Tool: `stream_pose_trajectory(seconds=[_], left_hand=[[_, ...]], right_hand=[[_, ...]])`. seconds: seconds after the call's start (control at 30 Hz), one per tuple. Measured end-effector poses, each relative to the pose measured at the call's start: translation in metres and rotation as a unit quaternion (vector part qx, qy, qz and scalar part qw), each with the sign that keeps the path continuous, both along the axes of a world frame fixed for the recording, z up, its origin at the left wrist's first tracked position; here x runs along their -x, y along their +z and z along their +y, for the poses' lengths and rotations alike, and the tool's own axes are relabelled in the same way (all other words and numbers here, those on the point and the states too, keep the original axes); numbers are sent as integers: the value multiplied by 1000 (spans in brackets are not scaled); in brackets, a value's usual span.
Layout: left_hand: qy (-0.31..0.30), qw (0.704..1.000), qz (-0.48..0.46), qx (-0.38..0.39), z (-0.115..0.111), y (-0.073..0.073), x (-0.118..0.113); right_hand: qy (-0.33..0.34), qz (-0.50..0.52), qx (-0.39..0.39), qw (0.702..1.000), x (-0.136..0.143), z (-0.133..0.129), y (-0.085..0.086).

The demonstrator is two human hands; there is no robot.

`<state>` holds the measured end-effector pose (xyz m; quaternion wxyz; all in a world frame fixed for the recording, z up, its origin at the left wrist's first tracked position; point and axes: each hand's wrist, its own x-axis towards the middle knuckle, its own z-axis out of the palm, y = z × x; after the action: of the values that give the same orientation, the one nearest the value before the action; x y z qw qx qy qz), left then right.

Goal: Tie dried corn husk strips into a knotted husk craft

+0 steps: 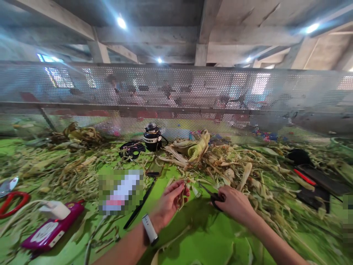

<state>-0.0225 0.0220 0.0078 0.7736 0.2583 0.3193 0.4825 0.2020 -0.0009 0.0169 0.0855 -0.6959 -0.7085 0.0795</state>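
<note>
My left hand (174, 200), with a pale watch band on its wrist, is closed in a pinch on a small piece of dried corn husk (181, 201). The husk hangs down from between thumb and fingers. To its right, my right hand (230, 202) is closed around dark-handled scissors (216, 201). Their blades point up and left toward the husk, apart from it. Beyond both hands lies a heap of dried husks (190, 149), pale yellow to brown. Both hands are above the green tabletop (190, 241).
A purple power strip (53, 228) with a white charger and red-handled scissors (13, 204) lie at left. A black stick (140, 204) lies near my left arm. A black jar (152, 138) stands at the back before a perforated metal screen (176, 88). Dark flat items (317, 184) lie at right.
</note>
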Motion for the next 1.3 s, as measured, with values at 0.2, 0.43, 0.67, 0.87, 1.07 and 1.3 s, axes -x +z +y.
stream_pose_trajectory(seconds=[0.2,0.43,0.67,0.87,1.07,1.3], left_hand=[[-22,1000,10,-14,-4,-1,-3],[-57,997,34,-44,-10,-9,-10],[-113,986,64,-103,-15,-13,-17],[-111,988,56,-87,-17,-8,-13],[-61,975,158,-145,-15,-8,-16],[-66,938,231,-249,-15,-15,-13]], right_hand=[[-1,15,51,999,-6,3,0],[66,261,12,963,6,1,9],[118,383,-18,916,39,3,12],[127,341,-50,930,43,12,12],[139,362,-35,921,54,7,9],[126,378,-51,916,62,0,2]])
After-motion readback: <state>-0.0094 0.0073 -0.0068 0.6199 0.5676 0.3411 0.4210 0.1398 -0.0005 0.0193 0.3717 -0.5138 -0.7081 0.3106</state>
